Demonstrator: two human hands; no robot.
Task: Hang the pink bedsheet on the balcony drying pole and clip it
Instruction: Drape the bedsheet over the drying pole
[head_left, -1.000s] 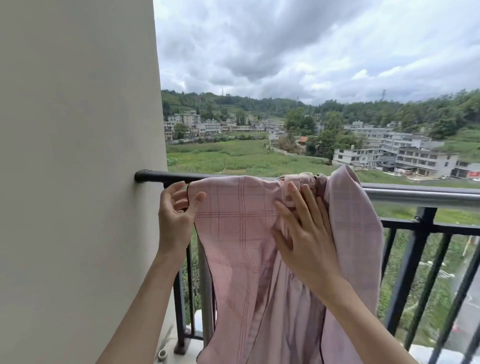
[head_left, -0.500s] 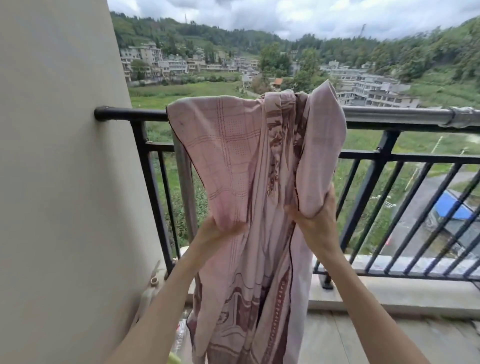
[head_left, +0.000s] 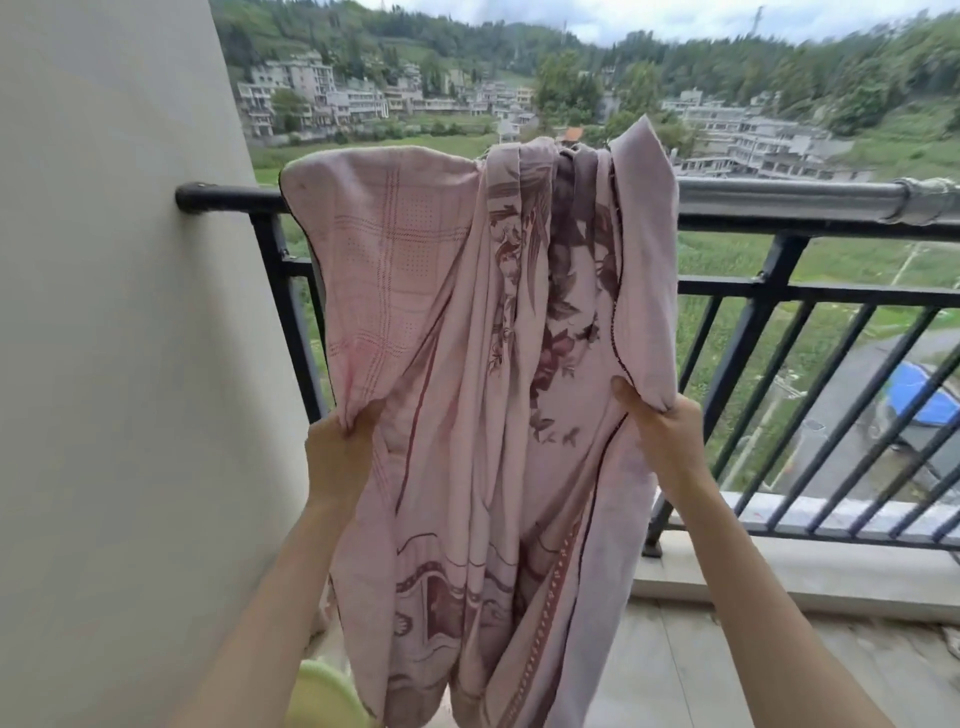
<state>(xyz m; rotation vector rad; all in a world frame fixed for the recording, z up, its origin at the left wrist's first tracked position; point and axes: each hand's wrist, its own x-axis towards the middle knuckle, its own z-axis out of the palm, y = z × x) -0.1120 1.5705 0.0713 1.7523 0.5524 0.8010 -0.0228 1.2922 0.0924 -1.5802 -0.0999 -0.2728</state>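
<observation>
A pale wall fills the left side, and the dark end of the pole meets it there. The pink sheet is draped over the pole just right of the wall, bunched into folds near its middle, with a checked panel on its left part and a dark floral print down its centre. Its lower end hangs past the railing toward the balcony floor.

The left hand is below the pole, at the sheet's left edge. Its grip is clenched on a gathered pinch of the checked panel, so the cloth rises from the fingers straight up to the pole and the rest falls away to the right of the wrist. A pale green object shows below that forearm, too cut off to identify.

The right hand is at about the same height, below the pole on the sheet's right edge. Its grip grasps the folded plain flap, thumb on the near side and the other fingers hidden behind the cloth; the flap runs up from the hand to the pole, where one corner sticks up above it. Between the two hands the sheet sags in loose vertical folds.

Right of the sheet the pole continues as bare grey metal along the top of the railing.
</observation>
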